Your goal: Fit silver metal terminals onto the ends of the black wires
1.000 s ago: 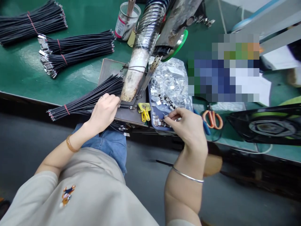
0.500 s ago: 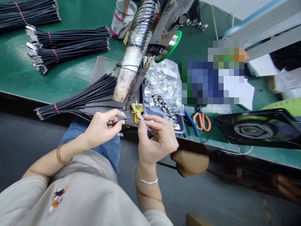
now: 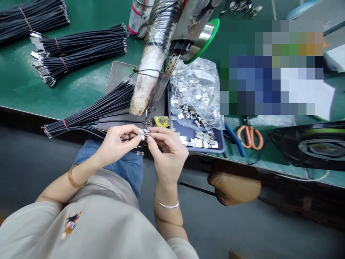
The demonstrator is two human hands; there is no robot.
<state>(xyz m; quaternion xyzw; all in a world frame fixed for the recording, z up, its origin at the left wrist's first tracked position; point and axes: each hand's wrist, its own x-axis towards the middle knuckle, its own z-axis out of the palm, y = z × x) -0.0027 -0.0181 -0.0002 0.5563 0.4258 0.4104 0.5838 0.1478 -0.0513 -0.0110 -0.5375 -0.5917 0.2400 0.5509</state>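
My left hand [image 3: 116, 145] pinches the end of a black cable between thumb and fingers, at the table's front edge. Against its fingertips, my right hand [image 3: 168, 151] pinches a small silver metal connector [image 3: 147, 135], which meets the cable end. A bundle of black cables [image 3: 88, 111] tied with a red band lies to the left, partly on a dark board [image 3: 117, 73]. Just beyond my fingers stand a thin metal tip and a yellow piece [image 3: 161, 121]. Right of them, a blue tray [image 3: 222, 142] holds loose silver connectors and a clear bag of more.
A wrapped hose [image 3: 147, 79] and a metal arm with a solder spool [image 3: 206, 41] hang over the board. More tied cable bundles [image 3: 83, 48] and a jar [image 3: 137, 19] lie behind. Orange-handled scissors [image 3: 250, 137], blue-handled pliers [image 3: 235, 140] and a black fan [image 3: 315, 147] are at the right.
My right hand has moved left with the connector, bringing it against the cable end in my left hand. The view has shifted slightly, showing more of the tray's front.
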